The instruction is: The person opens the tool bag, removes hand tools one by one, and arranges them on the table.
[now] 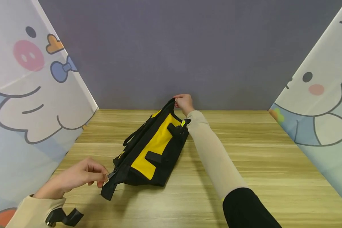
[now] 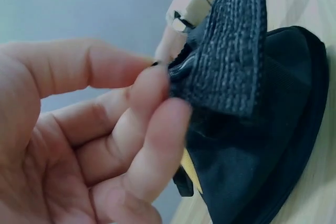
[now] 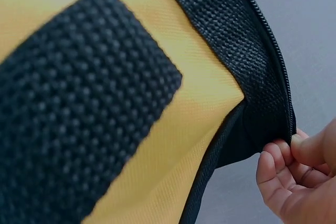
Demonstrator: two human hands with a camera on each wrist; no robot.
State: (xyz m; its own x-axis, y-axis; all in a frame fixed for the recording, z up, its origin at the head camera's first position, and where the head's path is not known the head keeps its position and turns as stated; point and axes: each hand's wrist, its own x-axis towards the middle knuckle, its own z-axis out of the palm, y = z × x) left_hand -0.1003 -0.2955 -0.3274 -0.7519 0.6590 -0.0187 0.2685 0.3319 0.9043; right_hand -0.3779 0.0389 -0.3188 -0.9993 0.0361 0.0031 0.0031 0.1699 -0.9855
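Observation:
A black and yellow tool bag (image 1: 155, 137) stands slanted across the table, its long zipper side facing up. At its near end my left hand (image 1: 77, 175) pinches the small zipper pull (image 1: 111, 174) between thumb and fingertips. Beside those fingertips, a black woven end tab (image 2: 231, 51) sticks out in the left wrist view. My right hand (image 1: 185, 103) grips the bag's far top corner. The right wrist view shows its thumb and fingers pinching the end of the zipper strip (image 3: 278, 61). Part of the bag's right side is hidden behind the right forearm.
Under the bag is a wood-grain table (image 1: 245, 152). A grey wall (image 1: 182, 47) rises at its back edge, and cartoon-printed sheets (image 1: 40, 104) flank both sides. Black webbing straps (image 1: 155, 157) lie on the bag's yellow panel.

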